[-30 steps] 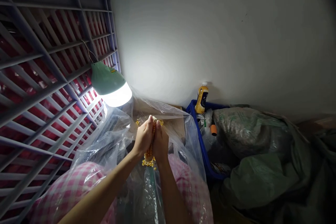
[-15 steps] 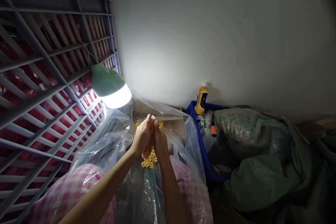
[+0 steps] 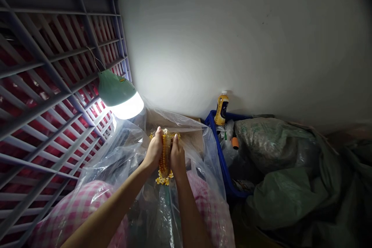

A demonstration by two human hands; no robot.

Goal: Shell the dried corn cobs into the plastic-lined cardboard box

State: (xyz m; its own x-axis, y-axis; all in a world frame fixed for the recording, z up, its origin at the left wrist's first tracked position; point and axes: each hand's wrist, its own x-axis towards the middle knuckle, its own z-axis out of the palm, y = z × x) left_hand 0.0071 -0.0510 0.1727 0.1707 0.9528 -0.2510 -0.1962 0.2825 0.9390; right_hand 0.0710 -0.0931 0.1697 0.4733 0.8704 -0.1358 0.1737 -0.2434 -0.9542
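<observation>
Between my two hands stands a partly shelled corn cob [image 3: 165, 151], its yellow kernels facing left and a pale bare strip on its right side. My left hand [image 3: 155, 148] is closed around the cob's left side, thumb up near the top. On the other side my right hand [image 3: 177, 158] grips it, thumb also raised. Loose corn kernels [image 3: 163, 179] lie below the cob, and more show behind the hands. Clear plastic sheeting [image 3: 122, 151] spreads under and around them, over pink checked cloth [image 3: 95, 197] on my lap.
A lit green lamp [image 3: 119, 92] hangs from a purple slatted crate [image 3: 66, 89] at left. A blue basket [image 3: 219, 155] at right holds a yellow bottle [image 3: 222, 109] and bags. Beside it lie full green sacks [image 3: 276, 143]. A pale wall [image 3: 232, 38] rises behind.
My hands have moved slightly apart, and the cob has turned so that more of its kernels and its bare strip show. The view has shifted a little.
</observation>
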